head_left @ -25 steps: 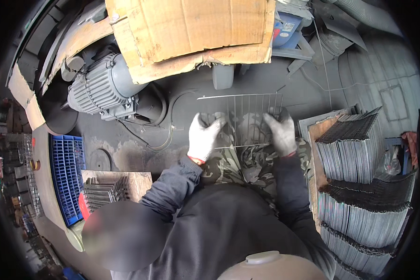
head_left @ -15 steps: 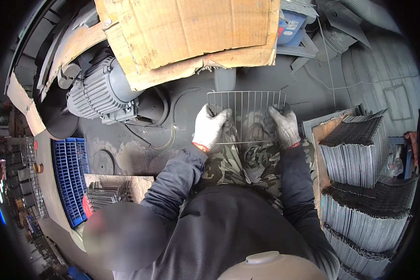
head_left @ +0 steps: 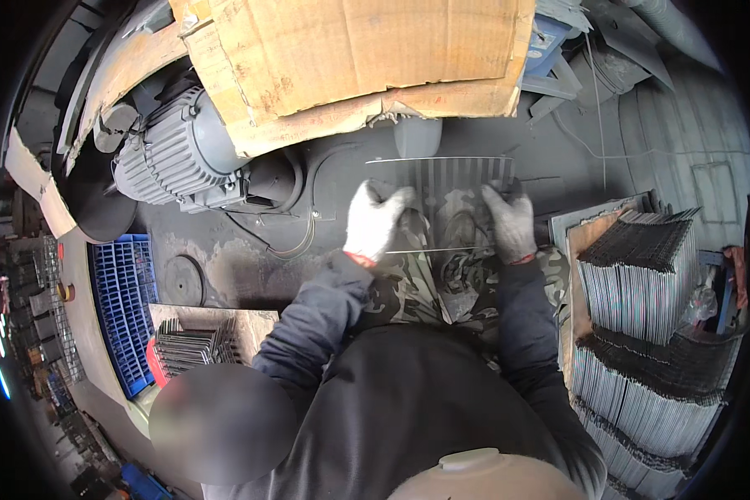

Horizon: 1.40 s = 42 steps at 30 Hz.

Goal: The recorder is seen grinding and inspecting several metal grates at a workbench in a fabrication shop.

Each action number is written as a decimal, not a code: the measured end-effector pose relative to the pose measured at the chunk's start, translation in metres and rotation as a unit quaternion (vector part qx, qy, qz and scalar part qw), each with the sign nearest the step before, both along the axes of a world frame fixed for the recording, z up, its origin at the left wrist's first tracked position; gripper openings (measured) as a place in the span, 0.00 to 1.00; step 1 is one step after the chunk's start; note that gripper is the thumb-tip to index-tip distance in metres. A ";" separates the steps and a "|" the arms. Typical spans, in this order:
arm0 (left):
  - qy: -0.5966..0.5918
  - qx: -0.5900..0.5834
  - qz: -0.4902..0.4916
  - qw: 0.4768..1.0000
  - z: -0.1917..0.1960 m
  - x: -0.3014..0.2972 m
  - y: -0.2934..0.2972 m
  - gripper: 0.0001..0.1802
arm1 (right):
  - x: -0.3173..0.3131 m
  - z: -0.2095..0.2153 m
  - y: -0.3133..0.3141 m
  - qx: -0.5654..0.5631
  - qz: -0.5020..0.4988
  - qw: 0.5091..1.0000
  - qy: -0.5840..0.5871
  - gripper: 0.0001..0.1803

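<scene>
A flat wire rack [head_left: 442, 158] with thin parallel bars is held level above my lap, in front of camouflage trousers. Its bars are smeared by motion, while its far and near edge wires show clearly. My left hand [head_left: 373, 218], in a white knit glove, is closed on the rack's left side, thumb on top. On the opposite side, my right hand [head_left: 511, 223], in a greyish glove, grips it the same way. The fingers of both hands are partly hidden beneath the rack.
Tall stacks of similar wire racks [head_left: 637, 292] stand close by my right arm. Left are a blue plastic crate [head_left: 125, 308] and a smaller pile of wire pieces [head_left: 193, 350]. Ahead hang cardboard sheets [head_left: 358, 58], beside a grey electric motor [head_left: 179, 146].
The rack's bars were sharp before and are blurred now. Both hands keep their grip at nearly the same place. The view has shifted slightly.
</scene>
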<state>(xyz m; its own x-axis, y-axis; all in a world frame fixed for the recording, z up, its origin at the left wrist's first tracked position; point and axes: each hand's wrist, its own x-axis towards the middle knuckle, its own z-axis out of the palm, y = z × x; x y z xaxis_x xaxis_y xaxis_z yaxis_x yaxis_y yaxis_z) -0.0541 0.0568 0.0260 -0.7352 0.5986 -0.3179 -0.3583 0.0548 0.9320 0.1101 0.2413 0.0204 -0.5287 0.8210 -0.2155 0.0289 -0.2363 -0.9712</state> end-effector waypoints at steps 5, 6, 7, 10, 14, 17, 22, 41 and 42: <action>0.008 -0.009 0.053 0.999 -0.026 -0.041 -0.064 0.15 | -0.050 -0.024 -0.043 -0.085 0.094 0.992 -0.012 0.08; -0.011 -0.020 0.042 0.999 -0.031 -0.041 -0.065 0.17 | -0.049 -0.024 -0.043 -0.100 0.076 0.992 -0.016 0.09; -0.013 -0.021 0.045 0.999 -0.015 -0.037 -0.055 0.17 | -0.041 -0.019 -0.037 -0.101 0.079 0.992 -0.018 0.09; -0.005 -0.049 -0.009 0.999 0.004 -0.011 -0.006 0.17 | -0.005 0.022 -0.010 -0.045 0.024 0.998 -0.030 0.10; -0.013 -0.061 -0.030 0.998 0.010 0.007 0.015 0.18 | 0.010 0.027 0.001 -0.065 -0.035 0.997 0.000 0.08; -0.042 0.015 0.053 0.998 -0.007 -0.010 -0.019 0.14 | -0.017 0.009 -0.013 -0.069 0.059 0.995 -0.029 0.09; 0.033 -0.071 0.043 0.996 -0.051 -0.052 -0.079 0.18 | -0.058 -0.036 -0.053 -0.022 0.072 0.996 -0.048 0.10; 0.043 -0.131 -0.004 0.990 -0.021 -0.040 -0.050 0.15 | -0.038 0.005 -0.034 -0.053 0.065 0.995 -0.049 0.11; 0.051 -0.119 -0.012 0.992 -0.004 -0.028 -0.032 0.15 | -0.021 0.008 -0.017 -0.036 0.086 0.995 -0.029 0.10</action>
